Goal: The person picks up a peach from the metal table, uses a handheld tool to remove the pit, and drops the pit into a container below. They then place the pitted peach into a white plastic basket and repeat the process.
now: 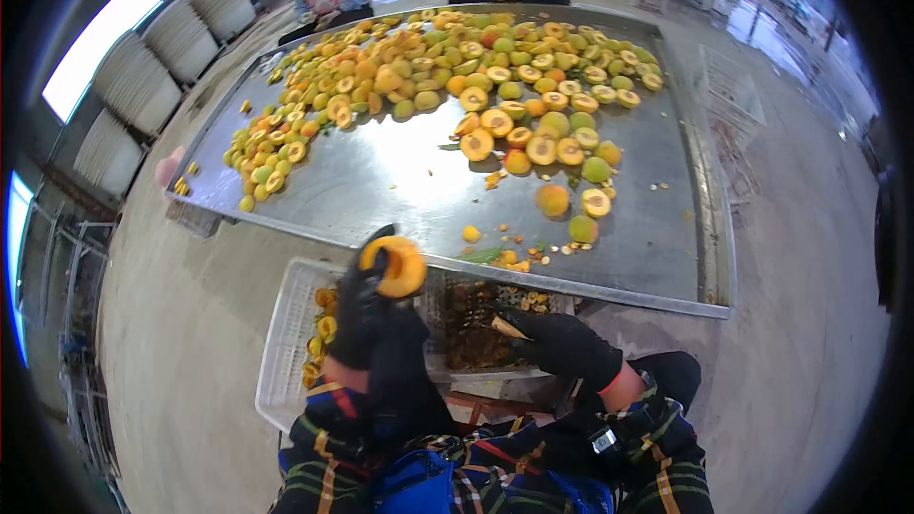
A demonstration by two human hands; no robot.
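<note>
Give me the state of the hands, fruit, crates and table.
Held fruit: cut open
Left hand: gloved, gripping it
Right hand: gloved, gripping a pale thing, unclear what
Loose fruit: some whole, some halved
Left crate: holding fruit pieces
Right crate: holding mostly dark scraps
Table: shiny, strewn with fruit

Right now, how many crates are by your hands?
2: the left crate, with fruit pieces, by the left hand; the right crate, with dark contents, by the right hand. More may be hidden under the table.
</note>
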